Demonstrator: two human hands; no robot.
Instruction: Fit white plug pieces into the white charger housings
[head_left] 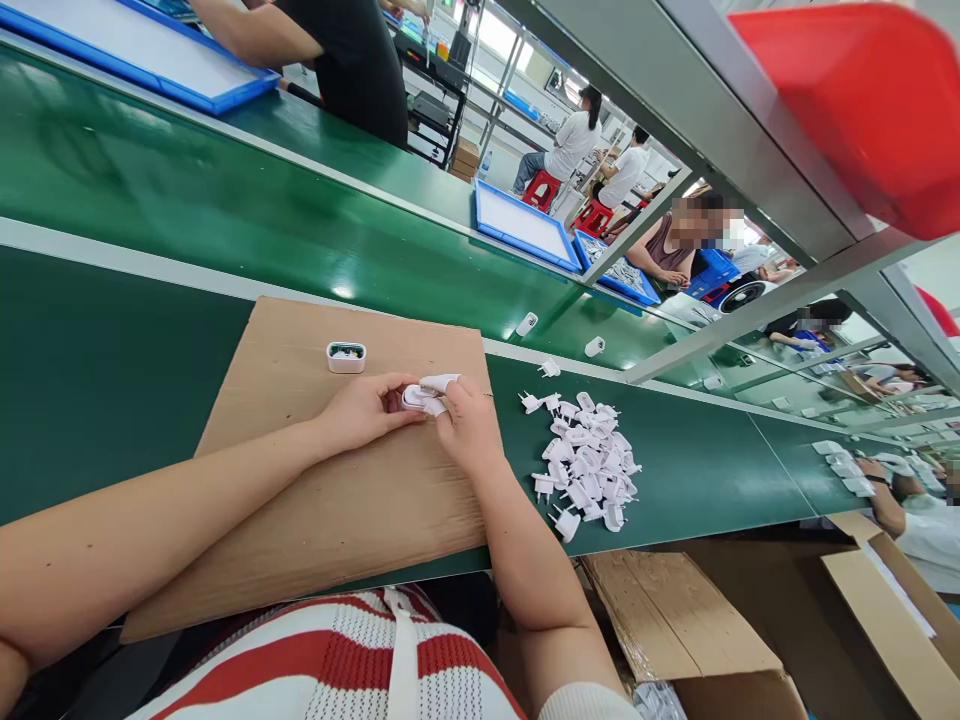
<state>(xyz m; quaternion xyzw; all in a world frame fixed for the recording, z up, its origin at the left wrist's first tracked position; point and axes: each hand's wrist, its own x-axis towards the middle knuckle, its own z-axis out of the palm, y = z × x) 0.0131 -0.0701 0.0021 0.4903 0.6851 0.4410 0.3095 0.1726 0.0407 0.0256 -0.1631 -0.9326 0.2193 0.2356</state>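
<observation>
Above a flat cardboard sheet (360, 500), both hands meet around a small white charger housing (412, 397). My left hand (364, 410) grips it from the left, fingers curled around its side. My right hand (472, 425) pinches it from the other side; white covers sit on the thumb and a fingertip. Part of the housing is hidden by the fingers. Just beyond my left hand stands an open white charger casing (346, 362), with green and other small parts visible inside. To the right of my right hand lies a heap of white plug pieces with pins (589, 460).
Beyond the workbench edge runs a green conveyor belt (300, 235) carrying a few white housings (526, 323). Blue-rimmed trays (525, 225) line its far side. A metal frame (750, 300) and red bin (855, 100) hang at upper right. Open cardboard boxes (690, 610) stand lower right. Other people sit nearby.
</observation>
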